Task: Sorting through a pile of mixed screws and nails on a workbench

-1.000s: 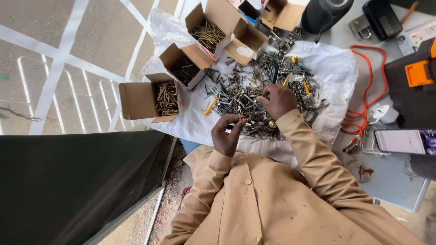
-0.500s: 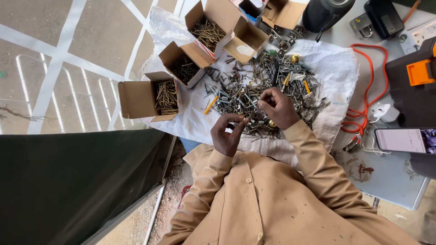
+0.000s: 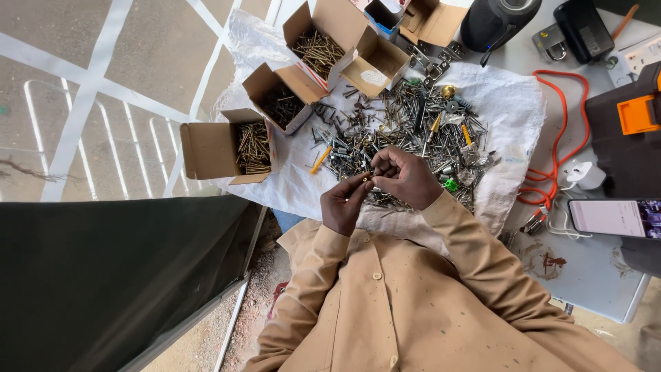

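Observation:
A mixed pile of screws and small metal hardware (image 3: 406,131) lies on a white woven sack (image 3: 509,103). My left hand (image 3: 343,203) is closed around a few small screws, its fingertips raised. My right hand (image 3: 405,176) has come over to meet it and pinches a small screw (image 3: 366,178) where the two sets of fingertips touch, just in front of the pile. Both sleeves are tan.
Several open cardboard boxes hold sorted screws: one at the left (image 3: 227,148), one in the middle (image 3: 281,100), one further back (image 3: 320,41). An orange cable (image 3: 558,148), a phone (image 3: 613,217), a black tool case (image 3: 630,131) and a padlock (image 3: 551,38) sit at the right.
My right hand left the pile and moved left and towards me until its fingertips met my left hand. My left hand stayed almost where it was.

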